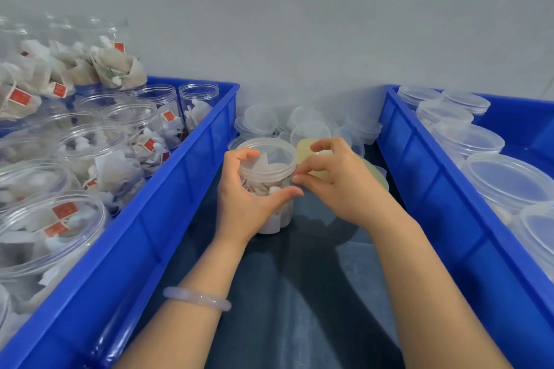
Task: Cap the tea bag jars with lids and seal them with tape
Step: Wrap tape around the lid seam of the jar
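Jar [263,176] capped, upright; left hand [242,197] fingers wrapped round it; right hand [338,182] fingers half-curled at lid [265,149] rim, grasp unclear.

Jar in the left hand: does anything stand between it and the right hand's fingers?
Nothing visible does. The right hand has its fingers at the rim of the jar, which the left hand grips; a yellowish roll lies behind them.

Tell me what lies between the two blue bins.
Head view: the jar held by the left grip, the right grip beside it, a yellowish tape roll, and loose lids behind.
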Motion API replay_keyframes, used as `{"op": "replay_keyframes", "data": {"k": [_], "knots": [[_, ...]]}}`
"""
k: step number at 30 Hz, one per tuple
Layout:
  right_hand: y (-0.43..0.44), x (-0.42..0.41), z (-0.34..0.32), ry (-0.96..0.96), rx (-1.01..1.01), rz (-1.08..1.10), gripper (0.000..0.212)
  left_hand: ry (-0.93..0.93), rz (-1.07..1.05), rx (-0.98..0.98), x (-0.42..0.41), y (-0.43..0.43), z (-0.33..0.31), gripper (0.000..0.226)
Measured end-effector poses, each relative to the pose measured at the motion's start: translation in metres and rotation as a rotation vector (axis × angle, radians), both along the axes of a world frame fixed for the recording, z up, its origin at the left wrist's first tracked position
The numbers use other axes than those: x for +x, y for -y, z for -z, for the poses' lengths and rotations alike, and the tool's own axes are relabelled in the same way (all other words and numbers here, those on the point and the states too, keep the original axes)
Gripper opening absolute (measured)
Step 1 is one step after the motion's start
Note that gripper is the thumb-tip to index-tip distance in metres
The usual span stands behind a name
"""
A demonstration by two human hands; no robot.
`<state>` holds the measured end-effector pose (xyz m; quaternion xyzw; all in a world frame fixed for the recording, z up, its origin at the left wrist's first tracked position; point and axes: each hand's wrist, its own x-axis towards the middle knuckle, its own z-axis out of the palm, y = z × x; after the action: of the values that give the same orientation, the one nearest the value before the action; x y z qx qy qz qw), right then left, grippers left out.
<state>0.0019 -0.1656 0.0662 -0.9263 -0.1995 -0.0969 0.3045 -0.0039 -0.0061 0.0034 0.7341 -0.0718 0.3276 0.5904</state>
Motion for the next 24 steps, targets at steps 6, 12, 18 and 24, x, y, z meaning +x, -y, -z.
{"op": "replay_keyframes", "data": {"k": [6,12,18,24], "knots": [[-0.003,0.000,0.000,0.025,0.020,0.008,0.012,0.016,-0.010,-0.033,-0.003,0.005,-0.006,0.063],[-0.006,0.000,0.001,0.032,0.030,0.037,0.013,0.003,-0.019,-0.045,-0.004,0.006,-0.008,0.058],[-0.011,-0.004,0.001,-0.005,0.055,0.100,0.013,-0.036,0.004,-0.056,-0.005,-0.001,-0.012,0.054],[0.000,-0.009,-0.009,-0.115,0.071,0.170,0.060,-0.102,0.131,-0.046,-0.014,-0.015,-0.015,0.065]]}}
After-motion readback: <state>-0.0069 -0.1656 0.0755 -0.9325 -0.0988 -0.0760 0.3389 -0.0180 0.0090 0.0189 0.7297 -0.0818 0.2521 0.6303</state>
